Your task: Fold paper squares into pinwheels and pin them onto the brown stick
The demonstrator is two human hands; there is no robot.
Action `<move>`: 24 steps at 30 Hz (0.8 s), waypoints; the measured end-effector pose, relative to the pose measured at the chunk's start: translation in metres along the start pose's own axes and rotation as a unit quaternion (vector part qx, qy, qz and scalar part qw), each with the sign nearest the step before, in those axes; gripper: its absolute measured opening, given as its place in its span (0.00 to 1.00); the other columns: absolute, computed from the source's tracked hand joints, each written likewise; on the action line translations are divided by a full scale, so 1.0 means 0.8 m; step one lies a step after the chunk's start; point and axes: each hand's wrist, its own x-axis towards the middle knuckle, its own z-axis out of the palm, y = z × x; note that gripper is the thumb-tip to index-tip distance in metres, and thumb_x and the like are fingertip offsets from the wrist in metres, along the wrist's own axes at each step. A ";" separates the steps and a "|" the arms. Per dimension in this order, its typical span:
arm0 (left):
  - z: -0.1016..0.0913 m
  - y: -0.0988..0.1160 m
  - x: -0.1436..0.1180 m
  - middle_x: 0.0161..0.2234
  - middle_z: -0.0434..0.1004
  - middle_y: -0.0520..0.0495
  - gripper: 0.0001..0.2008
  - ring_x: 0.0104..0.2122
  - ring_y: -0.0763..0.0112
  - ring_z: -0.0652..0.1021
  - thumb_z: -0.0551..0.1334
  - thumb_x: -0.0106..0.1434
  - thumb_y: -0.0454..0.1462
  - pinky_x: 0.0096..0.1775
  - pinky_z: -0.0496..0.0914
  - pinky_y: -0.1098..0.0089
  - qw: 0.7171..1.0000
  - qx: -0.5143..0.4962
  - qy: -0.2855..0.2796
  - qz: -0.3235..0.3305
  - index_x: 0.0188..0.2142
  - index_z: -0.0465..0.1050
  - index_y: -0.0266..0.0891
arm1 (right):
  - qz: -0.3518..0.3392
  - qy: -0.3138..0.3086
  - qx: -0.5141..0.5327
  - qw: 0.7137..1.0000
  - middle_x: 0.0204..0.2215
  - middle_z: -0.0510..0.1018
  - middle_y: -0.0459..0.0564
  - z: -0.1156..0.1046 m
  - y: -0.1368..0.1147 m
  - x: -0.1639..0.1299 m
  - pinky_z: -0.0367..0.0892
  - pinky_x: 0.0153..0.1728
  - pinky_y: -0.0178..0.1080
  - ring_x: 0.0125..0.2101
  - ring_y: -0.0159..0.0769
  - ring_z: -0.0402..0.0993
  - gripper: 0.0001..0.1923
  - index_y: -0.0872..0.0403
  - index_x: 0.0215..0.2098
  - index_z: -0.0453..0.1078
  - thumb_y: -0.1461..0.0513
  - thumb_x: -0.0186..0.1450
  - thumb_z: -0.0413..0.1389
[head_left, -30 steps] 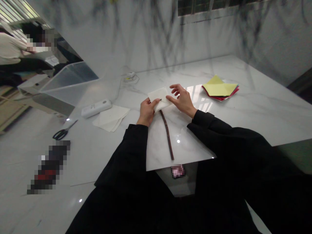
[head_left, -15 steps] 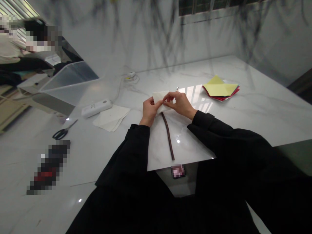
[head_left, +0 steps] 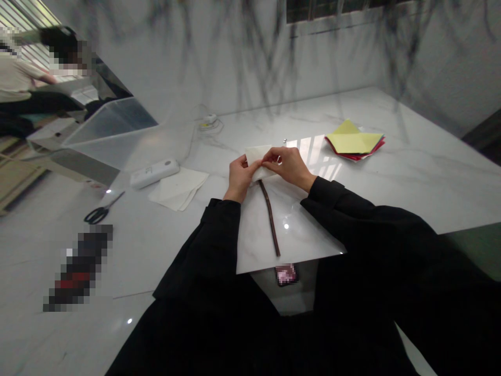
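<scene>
Scissors [head_left: 102, 210] are lying at the far left of the marble table [head_left: 410, 167], with a white device [head_left: 155, 173] and loose white sheets [head_left: 178, 189] further in. At centre, the left hand [head_left: 239, 177] and right hand [head_left: 287, 166] are both pinching a white paper [head_left: 257, 155] over a dark stick's [head_left: 270, 218] top end. Coloured papers [head_left: 354, 141] are sitting far right.

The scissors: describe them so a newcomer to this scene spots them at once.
On the white marble table, look far to the left, beyond the loose white sheets and white rectangular device. The scissors lie flat there; black handles make them that side's only dark item.
</scene>
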 end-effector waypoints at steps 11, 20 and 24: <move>-0.001 -0.003 0.001 0.36 0.86 0.41 0.23 0.35 0.61 0.82 0.74 0.50 0.43 0.37 0.75 0.66 1.000 0.009 0.011 -0.020 0.44 0.82 0.33 | -0.019 -0.019 0.025 0.999 0.32 0.81 0.49 -0.001 0.008 0.002 0.68 0.40 0.40 0.32 0.36 0.74 0.04 0.54 0.34 0.79 0.62 0.66 0.64; -0.014 -0.014 0.014 0.40 0.84 0.43 0.18 0.38 0.64 0.81 0.71 0.53 0.42 0.39 0.74 0.69 0.995 0.033 0.096 0.022 0.42 0.80 0.36 | 0.020 0.015 0.012 1.000 0.32 0.82 0.49 -0.004 0.035 0.006 0.70 0.41 0.41 0.33 0.36 0.75 0.04 0.54 0.36 0.78 0.62 0.67 0.61; -0.024 -0.016 0.019 0.33 0.79 0.47 0.19 0.31 0.68 0.77 0.68 0.58 0.50 0.30 0.70 0.72 0.988 0.044 0.148 -0.010 0.41 0.77 0.38 | 0.065 0.011 -0.040 0.997 0.32 0.83 0.51 -0.008 0.064 0.009 0.70 0.41 0.43 0.32 0.38 0.76 0.04 0.54 0.35 0.79 0.64 0.65 0.61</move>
